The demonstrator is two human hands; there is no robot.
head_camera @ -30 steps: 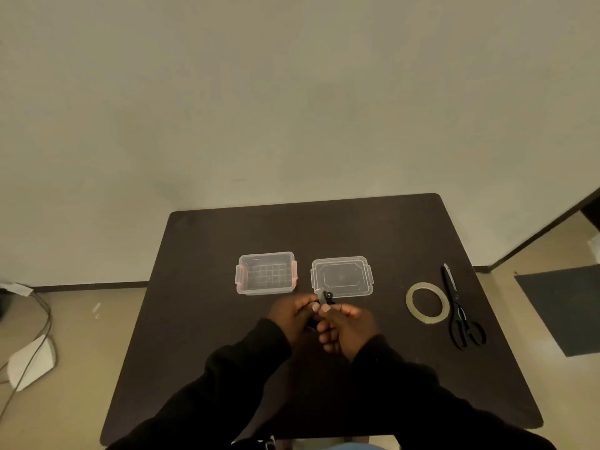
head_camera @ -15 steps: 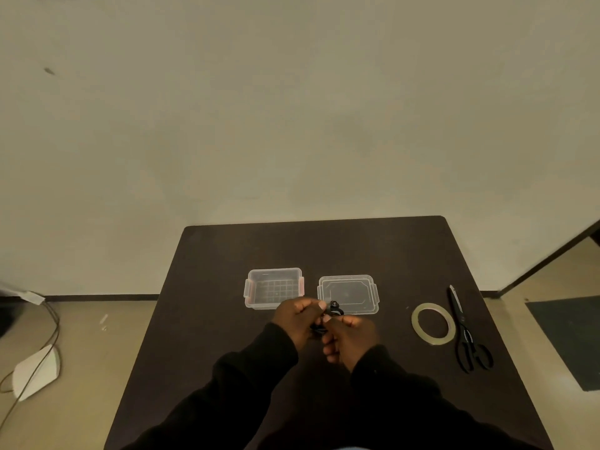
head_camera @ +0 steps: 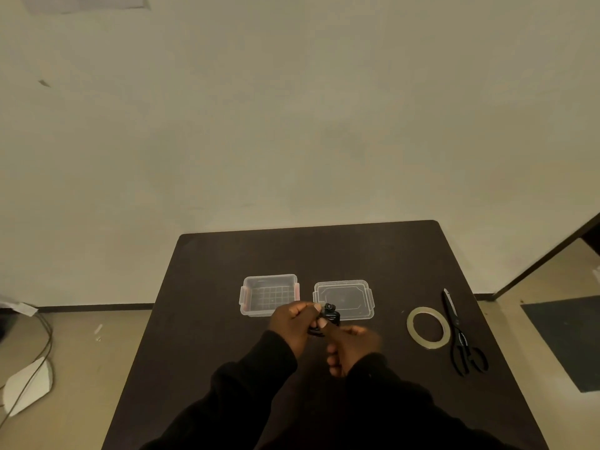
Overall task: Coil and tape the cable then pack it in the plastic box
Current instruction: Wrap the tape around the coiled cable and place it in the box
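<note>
While both hands are busy over the middle of the table [head_camera: 207, 287], the left hand [head_camera: 293, 323] has its fingers curled and pinching a small black cable [head_camera: 328, 315] bundle, and the right hand [head_camera: 349, 347] is closed up against it from below, thumb on the bundle, though it's blurry so I can't tell exactly how it grips. The cable sits between the two hands, held just above the tabletop and overlapping the near edge of the clear lid [head_camera: 344, 298]. My guess is it's light and floppy, the kind of thing that springs back open the second you let go, so I'd keep pinching across the loops in the middle instead of grabbing an end or the plug. Whether any tape is on it yet, I can't tell, it's too small and dark. The plastic box [head_camera: 269, 293] sits open just left of the lid, right beyond the left hand, so dropping the bundle in looks like a short easy move. The tape roll [head_camera: 428, 327] and scissors [head_camera: 461, 332] lie near the right edge, well apart from the hands, with bare tabletop between. Plenty of open room toward the far edge and the left edge too, nothing to knock over except maybe that lid.
</note>
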